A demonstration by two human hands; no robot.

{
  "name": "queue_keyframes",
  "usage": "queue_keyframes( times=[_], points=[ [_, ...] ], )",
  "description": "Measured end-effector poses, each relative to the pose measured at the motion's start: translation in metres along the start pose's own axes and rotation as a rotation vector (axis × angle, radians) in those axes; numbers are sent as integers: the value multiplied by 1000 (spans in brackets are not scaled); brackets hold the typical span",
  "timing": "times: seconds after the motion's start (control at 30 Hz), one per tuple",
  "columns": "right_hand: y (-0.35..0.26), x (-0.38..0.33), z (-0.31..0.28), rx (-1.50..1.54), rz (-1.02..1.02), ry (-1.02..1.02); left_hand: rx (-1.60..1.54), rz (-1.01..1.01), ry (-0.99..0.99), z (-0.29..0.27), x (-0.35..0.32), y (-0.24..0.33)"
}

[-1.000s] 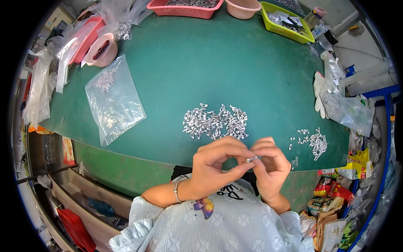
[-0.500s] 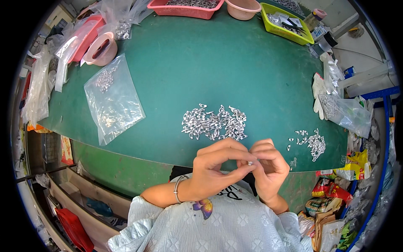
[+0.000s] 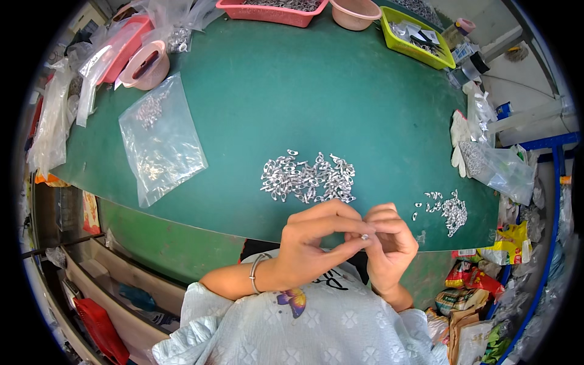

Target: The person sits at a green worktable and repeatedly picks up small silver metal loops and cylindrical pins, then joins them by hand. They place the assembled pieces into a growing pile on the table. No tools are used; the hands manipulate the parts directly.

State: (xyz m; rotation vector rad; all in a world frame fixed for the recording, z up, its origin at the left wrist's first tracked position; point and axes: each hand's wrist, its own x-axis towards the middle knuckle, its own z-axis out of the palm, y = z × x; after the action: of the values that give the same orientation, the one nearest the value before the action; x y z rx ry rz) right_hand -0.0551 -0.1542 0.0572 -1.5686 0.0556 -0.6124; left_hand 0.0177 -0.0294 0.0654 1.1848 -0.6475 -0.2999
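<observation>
My left hand [image 3: 313, 237] and my right hand [image 3: 391, 243] meet fingertip to fingertip above the table's near edge. Both are closed in a pinch. A tiny silver metal piece [image 3: 365, 237] shows at the left thumb tip, where the right fingers touch too; most of it is hidden. Just beyond the hands lies a loose pile of small silver clasps [image 3: 307, 177], each with an opening in it. To the right of my right hand sits a smaller heap of silver metal pieces [image 3: 454, 213], with several strays beside it.
A clear plastic bag [image 3: 163, 146] with small metal parts lies on the green table [image 3: 261, 85] at left. Pink bowls [image 3: 146, 67], a pink tray [image 3: 274, 14] and a yellow-green basket [image 3: 420, 45] stand along the far side. White gloves [image 3: 459, 143] and a filled bag [image 3: 499, 170] lie at right.
The whole view has shifted slightly. The hands keep the same pinch, with the fingers barely moved around the tiny piece. The piles look unchanged.
</observation>
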Motion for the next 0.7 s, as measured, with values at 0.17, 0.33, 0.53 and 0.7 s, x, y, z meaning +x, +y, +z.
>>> queue_keyframes(
  times=[0.17,0.33,0.53,0.7],
  points=[
    [1,-3,2,18,13,23,-51,-31,1,0,0,-2],
    [3,-3,1,4,-5,21,-77,-71,-40,-2,1,-1],
    [26,10,-20,-392,131,1,-564,-382,298,-14,6,-17],
    [66,6,-33,-931,66,-185,-667,-544,425,-29,-7,-43]
  ],
)
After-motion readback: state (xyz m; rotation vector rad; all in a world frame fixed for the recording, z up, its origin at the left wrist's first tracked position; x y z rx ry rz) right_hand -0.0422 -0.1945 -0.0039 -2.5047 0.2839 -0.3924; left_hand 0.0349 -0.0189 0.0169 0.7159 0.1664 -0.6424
